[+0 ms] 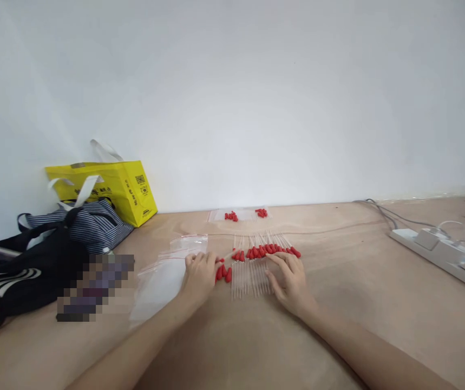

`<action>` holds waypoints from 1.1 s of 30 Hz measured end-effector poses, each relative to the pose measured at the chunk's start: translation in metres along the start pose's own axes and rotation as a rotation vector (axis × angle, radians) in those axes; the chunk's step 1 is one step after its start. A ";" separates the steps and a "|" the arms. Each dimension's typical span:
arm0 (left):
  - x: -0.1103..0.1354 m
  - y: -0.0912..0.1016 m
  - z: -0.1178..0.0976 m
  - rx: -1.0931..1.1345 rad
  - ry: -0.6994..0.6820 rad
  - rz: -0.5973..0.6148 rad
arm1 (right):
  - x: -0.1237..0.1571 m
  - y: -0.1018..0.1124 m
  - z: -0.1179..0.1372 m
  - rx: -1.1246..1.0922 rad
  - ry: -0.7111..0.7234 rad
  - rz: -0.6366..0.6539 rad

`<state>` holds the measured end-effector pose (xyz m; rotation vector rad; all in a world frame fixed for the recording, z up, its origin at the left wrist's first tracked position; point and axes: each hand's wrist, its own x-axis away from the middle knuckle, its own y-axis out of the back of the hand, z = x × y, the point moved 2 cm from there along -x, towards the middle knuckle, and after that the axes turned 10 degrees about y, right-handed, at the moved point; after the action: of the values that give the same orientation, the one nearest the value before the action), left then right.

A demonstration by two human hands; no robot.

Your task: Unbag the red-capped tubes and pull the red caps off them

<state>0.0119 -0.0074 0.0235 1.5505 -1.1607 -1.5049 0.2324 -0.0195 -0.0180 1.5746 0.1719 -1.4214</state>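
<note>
The left forearm (143, 341) and right forearm (358, 349), bare to the near edge (both slim), taper to a bare left hand (202, 275) and bare right hand (292, 280).

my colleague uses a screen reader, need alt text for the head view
Bare-handed work on a wooden table: the left hand is beside several red bulbs, the right hand at rows of thin clear tubes and more red bulbs. Clear plastic bags lie left; farther out, a yellow bag left and white power strip right.
</note>
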 end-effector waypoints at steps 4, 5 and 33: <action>0.035 -0.010 -0.007 0.056 -0.346 -0.193 | -0.005 0.002 0.022 0.054 0.211 0.123; 0.039 -0.013 -0.010 0.076 -0.392 -0.211 | -0.005 0.001 0.027 0.045 0.256 0.139; 0.051 -0.012 -0.022 0.363 -0.489 -0.251 | -0.001 -0.002 0.040 -0.090 0.375 0.145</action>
<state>0.0317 -0.0521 -0.0049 1.6583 -1.6351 -2.0018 0.2038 -0.0467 -0.0122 1.7292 0.3307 -0.9850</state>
